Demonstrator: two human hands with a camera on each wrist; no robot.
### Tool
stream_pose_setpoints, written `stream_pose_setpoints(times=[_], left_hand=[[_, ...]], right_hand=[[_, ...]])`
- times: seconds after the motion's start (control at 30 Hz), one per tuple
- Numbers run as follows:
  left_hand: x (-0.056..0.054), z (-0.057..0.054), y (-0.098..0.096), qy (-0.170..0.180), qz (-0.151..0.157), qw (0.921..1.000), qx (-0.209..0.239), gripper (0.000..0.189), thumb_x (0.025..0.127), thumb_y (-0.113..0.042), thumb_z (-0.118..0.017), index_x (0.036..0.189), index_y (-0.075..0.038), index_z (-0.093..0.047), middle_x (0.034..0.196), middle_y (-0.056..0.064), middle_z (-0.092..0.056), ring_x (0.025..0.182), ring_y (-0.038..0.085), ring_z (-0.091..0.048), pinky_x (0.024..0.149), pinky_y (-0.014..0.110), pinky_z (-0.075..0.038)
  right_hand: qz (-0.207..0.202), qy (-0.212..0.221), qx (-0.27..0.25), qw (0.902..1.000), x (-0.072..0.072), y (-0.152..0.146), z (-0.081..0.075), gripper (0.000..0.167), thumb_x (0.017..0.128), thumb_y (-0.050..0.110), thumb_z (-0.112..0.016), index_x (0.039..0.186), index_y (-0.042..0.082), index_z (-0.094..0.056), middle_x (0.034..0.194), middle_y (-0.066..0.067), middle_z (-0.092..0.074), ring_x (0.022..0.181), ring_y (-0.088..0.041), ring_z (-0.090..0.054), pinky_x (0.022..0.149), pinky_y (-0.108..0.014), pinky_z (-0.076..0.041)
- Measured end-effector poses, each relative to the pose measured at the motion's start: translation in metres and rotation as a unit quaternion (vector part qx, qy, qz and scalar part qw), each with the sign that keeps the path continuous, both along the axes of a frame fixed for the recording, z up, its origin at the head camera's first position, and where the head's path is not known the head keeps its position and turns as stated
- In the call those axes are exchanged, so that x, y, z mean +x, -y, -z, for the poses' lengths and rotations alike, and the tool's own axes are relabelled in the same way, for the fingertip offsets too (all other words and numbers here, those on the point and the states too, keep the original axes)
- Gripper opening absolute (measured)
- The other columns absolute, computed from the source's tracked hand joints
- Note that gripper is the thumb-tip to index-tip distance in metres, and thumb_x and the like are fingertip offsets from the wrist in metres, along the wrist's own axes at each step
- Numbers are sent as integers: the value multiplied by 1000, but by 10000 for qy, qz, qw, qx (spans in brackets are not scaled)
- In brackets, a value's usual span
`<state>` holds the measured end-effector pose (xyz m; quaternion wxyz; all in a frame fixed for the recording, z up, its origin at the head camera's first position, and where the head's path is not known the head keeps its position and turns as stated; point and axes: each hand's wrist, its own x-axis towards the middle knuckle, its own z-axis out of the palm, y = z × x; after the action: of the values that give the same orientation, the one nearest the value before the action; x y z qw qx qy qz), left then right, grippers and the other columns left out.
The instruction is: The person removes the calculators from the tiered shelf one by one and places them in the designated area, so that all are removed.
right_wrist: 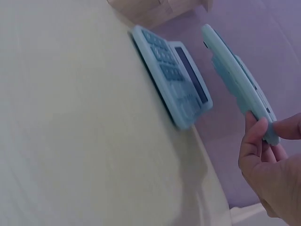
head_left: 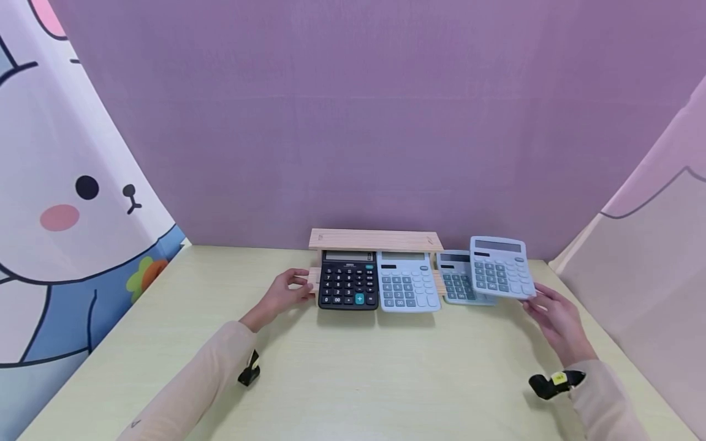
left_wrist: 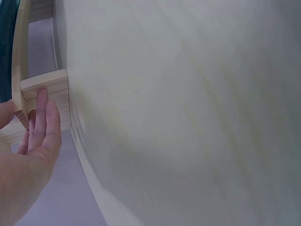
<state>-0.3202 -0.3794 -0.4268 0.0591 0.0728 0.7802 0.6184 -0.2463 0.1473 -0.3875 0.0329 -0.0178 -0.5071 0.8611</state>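
A light-blue calculator [head_left: 502, 269] is lifted at the right, pinched at its lower right corner by my right hand [head_left: 557, 318]. In the right wrist view that calculator [right_wrist: 242, 77] appears edge-on, with thumb and fingers on either side. Beneath it, a second light-blue calculator [head_left: 455, 288] lies on the table, partly covered in the head view. My left hand [head_left: 284, 295] holds the left end of a wooden rack [head_left: 375, 239], its thumb and fingers [left_wrist: 40, 117] on opposite sides of a wooden strip. The rack bears a black calculator [head_left: 349, 282] and a light-blue calculator [head_left: 408, 283], side by side.
The pale table [head_left: 358, 373] meets a purple backdrop [head_left: 353, 122] right behind the rack. On the left stands a cartoon-printed panel [head_left: 110, 257], and a pale wall panel [head_left: 656, 275] borders the right side. Dark wrist devices [head_left: 551, 384] are worn at both sleeves.
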Motion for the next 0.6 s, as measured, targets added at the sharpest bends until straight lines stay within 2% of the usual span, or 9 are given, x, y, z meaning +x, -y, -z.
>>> stream_pose_setpoints(times=[0.3,0.6], left_hand=[[-1,0,0,-18,-24,10000,-65,43,90,-4,-55,128,8,-39,114,27,-50,88,31,-65,84,37,-57],[-1,1,1,-6,33,10000,-39,44,90,-4,-55,129,8,-38,114,27,-50,92,37,-63,86,40,-56]], right_hand=[[-89,-256,-89,9996,2,-21,10,34,89,-15,-38,91,5,-65,86,-7,-67,76,-18,-66,69,-23,-58],[-137,-237,-50,9996,3,-41,17,38,90,-16,-35,91,6,-66,86,-6,-67,76,-18,-66,69,-23,-59]])
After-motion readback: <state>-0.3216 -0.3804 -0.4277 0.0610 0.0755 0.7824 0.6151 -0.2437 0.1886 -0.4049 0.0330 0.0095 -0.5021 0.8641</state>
